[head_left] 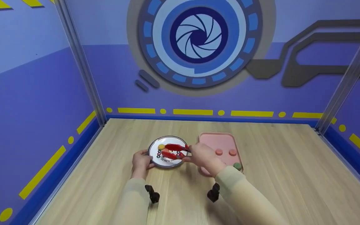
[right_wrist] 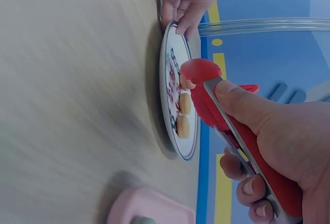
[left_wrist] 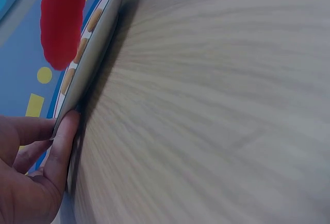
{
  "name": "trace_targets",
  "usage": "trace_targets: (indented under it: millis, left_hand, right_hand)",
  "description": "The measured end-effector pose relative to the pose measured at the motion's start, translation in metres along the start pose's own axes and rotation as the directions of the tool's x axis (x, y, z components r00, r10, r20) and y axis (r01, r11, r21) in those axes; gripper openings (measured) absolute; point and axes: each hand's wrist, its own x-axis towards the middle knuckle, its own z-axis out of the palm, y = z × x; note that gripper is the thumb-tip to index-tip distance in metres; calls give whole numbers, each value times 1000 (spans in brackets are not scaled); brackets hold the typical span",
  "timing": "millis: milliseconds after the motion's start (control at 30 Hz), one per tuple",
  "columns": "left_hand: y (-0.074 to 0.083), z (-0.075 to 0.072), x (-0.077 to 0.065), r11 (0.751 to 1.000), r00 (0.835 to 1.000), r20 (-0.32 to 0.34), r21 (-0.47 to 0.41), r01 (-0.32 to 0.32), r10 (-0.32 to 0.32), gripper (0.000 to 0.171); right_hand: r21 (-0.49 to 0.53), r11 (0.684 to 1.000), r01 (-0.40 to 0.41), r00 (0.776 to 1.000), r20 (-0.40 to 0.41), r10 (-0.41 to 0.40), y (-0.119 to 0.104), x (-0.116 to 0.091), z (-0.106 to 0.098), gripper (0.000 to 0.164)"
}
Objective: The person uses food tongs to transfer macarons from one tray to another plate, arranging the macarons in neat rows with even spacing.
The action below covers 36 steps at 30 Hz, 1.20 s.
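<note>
My left hand [head_left: 141, 163] pinches the near-left rim of a white plate [head_left: 170, 139] with a dark edge. In the left wrist view, its fingers [left_wrist: 64, 136] lie on both sides of that rim. My right hand [head_left: 205, 156] grips red-headed tongs [head_left: 176, 147] by their handles, with the heads over the plate. A pinkish macaron [head_left: 166, 151] shows between the heads; I cannot tell whether they squeeze it. A yellow macaron [head_left: 161, 147] sits behind it on the plate. Several light-brown macarons [right_wrist: 184, 127] stand in a row on the plate in the right wrist view.
Right of the plate lies a pink tray [head_left: 212, 140], partly hidden by my right forearm. On it are pink macarons [head_left: 219, 152] and a green macaron [head_left: 237, 166]. Black wrist-camera mounts [head_left: 213, 192] stick out at both sleeves. Blue panel walls [head_left: 111, 78] enclose the wooden table [head_left: 280, 162].
</note>
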Motion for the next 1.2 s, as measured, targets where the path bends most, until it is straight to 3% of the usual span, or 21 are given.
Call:
trace_targets:
  millis: [300,567,1200]
  left_hand:
    - [-2,0,0,1000,1000,-2,1,-7,7,49]
    - [-2,1,2,1000,1000,9,-28,-10,11,50]
    - [-2,0,-2,996,999,20,-83,-37,39,51]
  right_hand:
    - [-36,999,6,1000,13,-6,-12,8,12,49]
    - [0,1000,-16,1000,16,16,-16,9,17,51]
    - [36,999,9,1000,-3,-9,-17,6,16,52]
